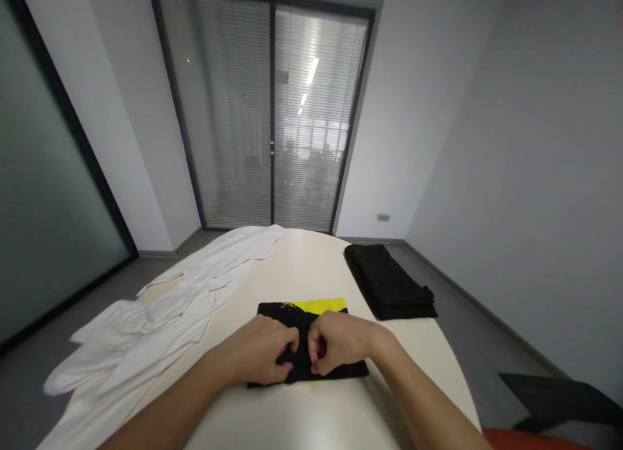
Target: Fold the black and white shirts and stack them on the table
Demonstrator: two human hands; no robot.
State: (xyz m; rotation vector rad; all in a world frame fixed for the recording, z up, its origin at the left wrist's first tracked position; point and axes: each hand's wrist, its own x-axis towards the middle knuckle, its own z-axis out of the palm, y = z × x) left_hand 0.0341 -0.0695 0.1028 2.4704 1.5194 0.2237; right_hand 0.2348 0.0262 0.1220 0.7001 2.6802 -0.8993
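Observation:
A folded black cloth with a bright yellow band along its far edge lies on the table in front of me. My left hand rests on its left part, fingers curled, with the thumb and index finger bent toward the middle. On the right part is my right hand, its fingers curled in and touching the fabric. A small gap of black fabric shows between the two hands. The undersides of both hands are hidden, so the exact grip on the cloth is partly out of sight.
White fabric is spread along the table's left side and hangs over its edge. A stack of folded black cloth lies near the right edge of the rounded cream table. A dark and orange chair stands at the lower right.

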